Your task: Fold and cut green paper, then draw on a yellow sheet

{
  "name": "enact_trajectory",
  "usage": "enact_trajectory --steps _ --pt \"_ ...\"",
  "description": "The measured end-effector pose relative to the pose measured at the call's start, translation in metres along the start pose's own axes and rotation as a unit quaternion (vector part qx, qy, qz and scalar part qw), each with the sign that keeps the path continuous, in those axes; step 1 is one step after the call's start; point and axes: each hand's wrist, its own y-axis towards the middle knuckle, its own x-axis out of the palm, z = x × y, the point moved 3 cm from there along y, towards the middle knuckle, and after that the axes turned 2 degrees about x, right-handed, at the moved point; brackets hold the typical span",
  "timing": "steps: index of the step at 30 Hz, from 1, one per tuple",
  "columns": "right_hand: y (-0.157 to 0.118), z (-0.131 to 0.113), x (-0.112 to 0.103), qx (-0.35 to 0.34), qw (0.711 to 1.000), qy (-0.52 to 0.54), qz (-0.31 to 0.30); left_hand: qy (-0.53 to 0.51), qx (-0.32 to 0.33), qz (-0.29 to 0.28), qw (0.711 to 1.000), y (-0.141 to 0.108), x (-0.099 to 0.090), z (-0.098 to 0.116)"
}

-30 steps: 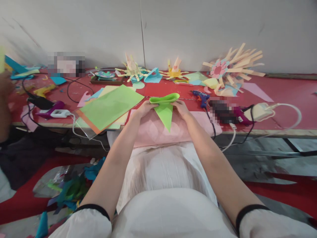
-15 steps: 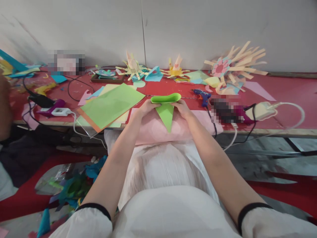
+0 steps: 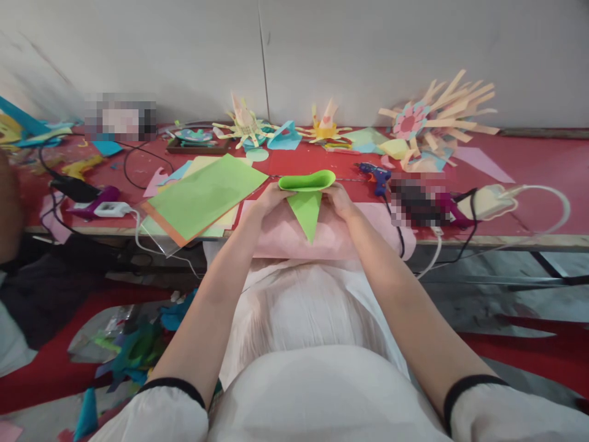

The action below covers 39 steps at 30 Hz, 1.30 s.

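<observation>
Lime-green, one paper cone is gripped at its sides by left hand and right hand near the front edge of the tabletop, over one pink sheet; one blue glue gun lies rightward, two cone-topped crafts stand near the back edge

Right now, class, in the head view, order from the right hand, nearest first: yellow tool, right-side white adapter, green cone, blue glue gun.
1. Green cone, held.
2. Blue glue gun, just right.
3. White adapter, far right.
4. Yellow tool, far left.
</observation>
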Motion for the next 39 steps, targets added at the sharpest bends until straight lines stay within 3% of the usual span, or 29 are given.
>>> enact_trajectory --steps 9,21,29,39 --pt "-0.002 -0.005 0.002 0.031 0.999 0.012 0.015 -0.034 -0.029 -0.011 0.999 -0.002 0.001 0.002" --pt "-0.008 -0.012 0.010 -0.025 0.998 -0.051 -0.027 0.019 0.002 -0.013 1.000 -0.001 0.002 0.012" --pt "-0.007 -0.014 0.011 -0.039 0.997 -0.062 -0.036 -0.014 -0.007 -0.021 1.000 0.001 0.005 0.010" --pt "-0.002 -0.007 0.009 0.016 0.999 -0.044 -0.003 0.027 0.016 0.049 0.998 0.007 0.005 0.000"
